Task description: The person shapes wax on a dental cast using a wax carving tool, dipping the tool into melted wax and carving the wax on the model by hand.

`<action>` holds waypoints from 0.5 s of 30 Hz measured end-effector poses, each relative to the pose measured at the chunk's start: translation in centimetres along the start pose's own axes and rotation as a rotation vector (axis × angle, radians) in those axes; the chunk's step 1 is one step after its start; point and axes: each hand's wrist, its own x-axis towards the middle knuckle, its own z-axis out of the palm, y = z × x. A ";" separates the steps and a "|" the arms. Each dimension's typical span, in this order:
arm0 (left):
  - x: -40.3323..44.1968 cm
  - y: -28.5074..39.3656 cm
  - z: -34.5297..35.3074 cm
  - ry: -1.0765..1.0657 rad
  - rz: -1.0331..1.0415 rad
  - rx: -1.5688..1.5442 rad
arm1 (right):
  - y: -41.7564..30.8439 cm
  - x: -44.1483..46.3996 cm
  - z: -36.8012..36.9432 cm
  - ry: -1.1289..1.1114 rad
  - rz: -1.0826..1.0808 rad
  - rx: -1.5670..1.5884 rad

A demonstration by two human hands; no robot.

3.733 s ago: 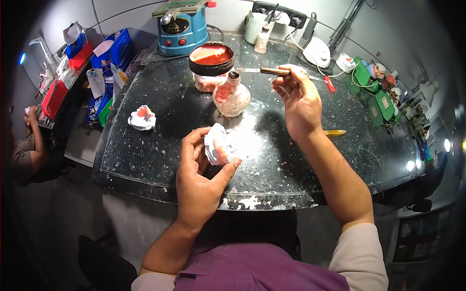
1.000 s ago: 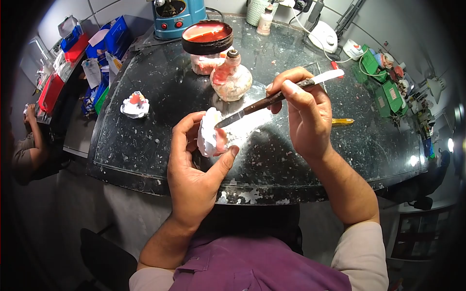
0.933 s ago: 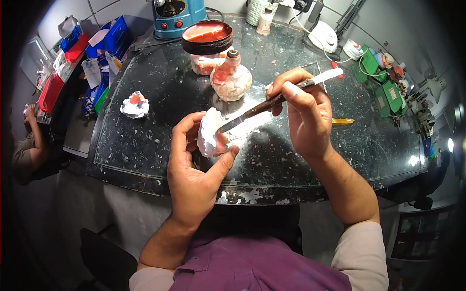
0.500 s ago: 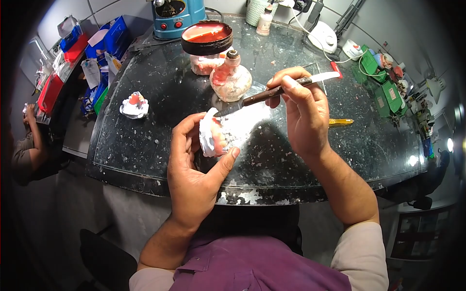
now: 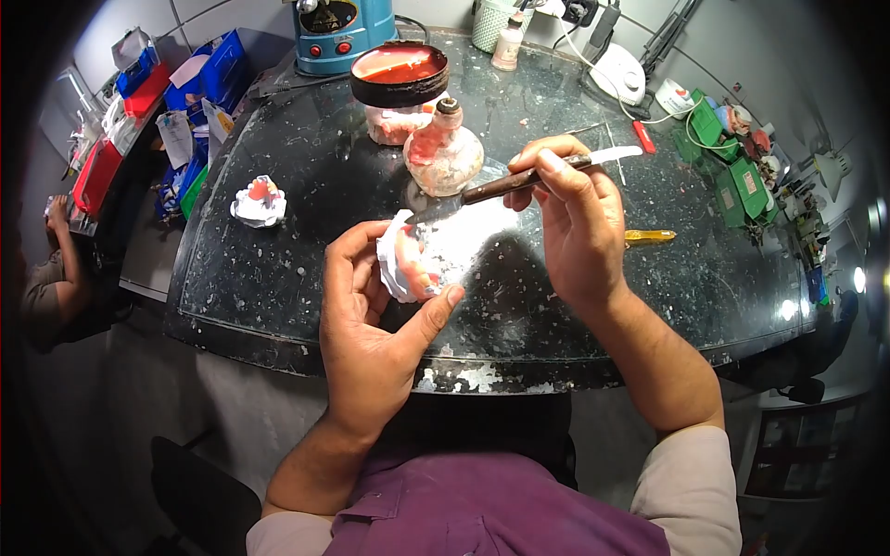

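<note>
Pinching a plaster model (image 5: 405, 259) in the left hand (image 5: 371, 324) and a knife (image 5: 501, 187) close beside it in the right hand (image 5: 584, 222), above the table (image 5: 278, 310) near its front edge.

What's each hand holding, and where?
Left hand: the white-and-pink model, by its sides. Right hand: the knife, by its dark handle.

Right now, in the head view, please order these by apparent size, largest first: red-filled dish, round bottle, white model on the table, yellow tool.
1. Red-filled dish and round bottle: too alike to rank
2. White model
3. Yellow tool
</note>
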 end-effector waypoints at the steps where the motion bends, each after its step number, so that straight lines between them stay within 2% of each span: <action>1: 0.0 0.0 0.1 0.008 -0.002 -0.007 | 0.0 -0.1 0.1 -0.010 0.006 -0.007; 15: -0.1 0.1 0.0 0.020 -0.003 -0.002 | 0.0 0.0 -0.1 -0.070 0.043 0.038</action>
